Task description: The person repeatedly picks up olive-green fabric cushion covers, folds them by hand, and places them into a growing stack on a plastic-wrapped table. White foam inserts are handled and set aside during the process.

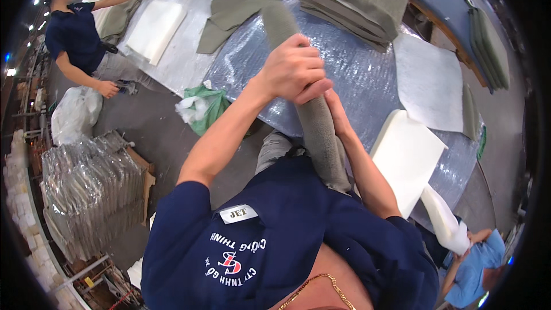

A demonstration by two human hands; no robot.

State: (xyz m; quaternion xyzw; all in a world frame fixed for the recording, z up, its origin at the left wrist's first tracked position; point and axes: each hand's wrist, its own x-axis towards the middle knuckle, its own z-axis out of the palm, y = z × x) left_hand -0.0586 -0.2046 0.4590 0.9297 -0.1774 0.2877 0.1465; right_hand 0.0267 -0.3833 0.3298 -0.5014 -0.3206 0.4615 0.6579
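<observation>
A long grey-green fabric piece (317, 126), folded or rolled into a narrow bundle, runs from the front of my shirt out over the table. It looks like a cushion cover; whether anything is inside cannot be seen. Around its upper half my left hand (295, 70) is closed, fingers wrapped over the cloth. Just below, my right hand (337, 113) grips the bundle from its right side, its fingers mostly hidden behind the cloth and the left hand. The far end of the bundle is slightly blurred.
A plastic-covered table (238, 51) bears stacked grey-green covers (350, 3), a white foam pad (408, 158) and a white sheet (430, 83). A green bag (209, 106) hangs at its edge. Wrapped stacks (92, 189) stand left. One co-worker (74, 40) is far left, another (479, 264) lower right, holding white foam.
</observation>
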